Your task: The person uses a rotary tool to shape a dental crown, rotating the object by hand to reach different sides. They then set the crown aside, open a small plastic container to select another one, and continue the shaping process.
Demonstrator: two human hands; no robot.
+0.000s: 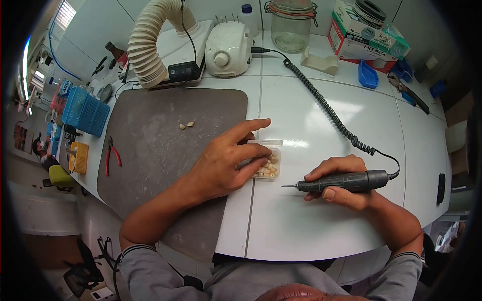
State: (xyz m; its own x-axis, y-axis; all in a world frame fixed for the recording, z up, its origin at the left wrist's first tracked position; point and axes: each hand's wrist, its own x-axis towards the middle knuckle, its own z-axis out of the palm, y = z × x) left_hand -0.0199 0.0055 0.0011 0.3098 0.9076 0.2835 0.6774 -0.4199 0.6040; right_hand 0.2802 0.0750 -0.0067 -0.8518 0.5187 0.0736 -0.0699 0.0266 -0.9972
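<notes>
My right hand (pixel 346 183) is wrapped around a dark micromotor handpiece (pixel 359 181), whose thin metal bur (pixel 289 186) points left. Under my left hand (pixel 226 158) is a small clear plastic box (pixel 266 176) with its lid open, holding many small cream and yellowish pieces (pixel 271 168). The thumb and a finger of that hand dip into the box with their tips close together, while the index finger stretches out over the lid. Whatever lies between the tips is too small to make out. Two similar loose pieces (pixel 190 124) rest on the brown mat (pixel 150 150).
A coiled cord (pixel 326 105) links the handpiece to a white control unit (pixel 226 50). Beside it stands a ribbed extraction hose (pixel 145 45). Red-handled pliers (pixel 115 153) lie on the mat. Along the back are a glass jar (pixel 291 30), boxes (pixel 361 37) and a blue tray (pixel 368 75).
</notes>
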